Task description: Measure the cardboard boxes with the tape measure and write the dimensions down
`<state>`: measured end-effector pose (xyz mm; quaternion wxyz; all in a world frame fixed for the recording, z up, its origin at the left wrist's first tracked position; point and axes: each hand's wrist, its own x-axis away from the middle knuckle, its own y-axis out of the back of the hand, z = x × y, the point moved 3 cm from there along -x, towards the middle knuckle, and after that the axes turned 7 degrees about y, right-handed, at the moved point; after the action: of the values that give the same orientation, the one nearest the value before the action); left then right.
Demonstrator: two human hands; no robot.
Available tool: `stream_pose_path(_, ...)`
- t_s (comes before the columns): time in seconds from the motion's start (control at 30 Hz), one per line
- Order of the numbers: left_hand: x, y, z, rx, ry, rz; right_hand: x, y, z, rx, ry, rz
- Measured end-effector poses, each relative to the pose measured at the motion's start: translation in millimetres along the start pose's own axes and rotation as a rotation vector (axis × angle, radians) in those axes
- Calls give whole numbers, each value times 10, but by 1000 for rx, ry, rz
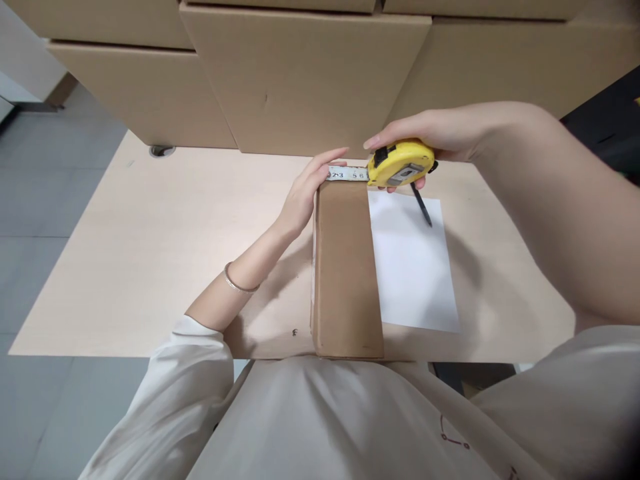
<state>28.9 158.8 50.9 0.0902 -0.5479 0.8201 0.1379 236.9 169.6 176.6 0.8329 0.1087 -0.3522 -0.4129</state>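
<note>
The long brown box point(347, 267) lies on the bench point(200, 233), its near end at the near edge; the left hand point(301, 197), fingers close together, seems to pinch the end of the metal blade point(347, 174) at the box's far left corner; the right hand's point(443, 133) fingers wrap the yellow tape measure point(403, 165) at the far right; a black pen point(421, 205), held or resting I cannot tell, shows over the white sheet point(413, 267) to the right; spanning the far end looks to be in hand; the next move likely calls for keeping the blade straight.
</note>
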Motion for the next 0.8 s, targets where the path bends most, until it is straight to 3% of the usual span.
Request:
stream_pose_path(0.2,-8,-19,3,45,25,-3,18,-54,87,11,-89,-113)
stream_pose_path(0.43,-41,-61,70,112,57,-29,31,-93,142,15,-126,-128)
stream_pose_path(0.57,-20,-36,42,81,57,-75,50,-93,91,-18,-72,-103)
stream_pose_path(0.67,228,60,-104,-27,-12,-169,63,-79,2,-75,12,-66)
stream_pose_path(0.8,933,159,-329,-217,-207,-146,119,-45,-141,-201,97,-53)
